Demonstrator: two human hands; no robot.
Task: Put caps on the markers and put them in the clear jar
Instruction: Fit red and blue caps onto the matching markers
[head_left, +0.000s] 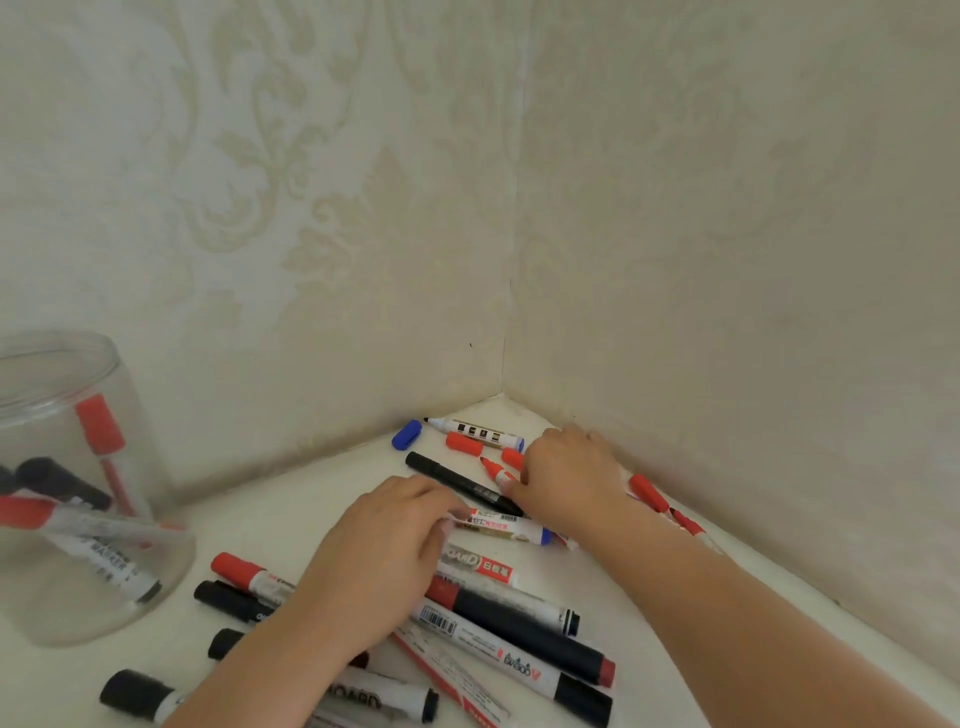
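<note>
At lower centre, left hand (379, 551) pinching a white marker (501, 525). Right hand (566, 475) curled over red pens (496, 470); grip unclear. Jar (78, 488) far left.

A clear jar (78, 493) stands upright at the left, holding a few capped red and black markers that lean inside it. A pile of markers (509, 639) lies crisscrossed on the white surface, some capped, some bare-tipped. Near the corner lie a loose blue cap (407, 434), a red cap (464, 444), an uncapped white marker (475, 432) and a slim black marker (457, 482), close together
</note>
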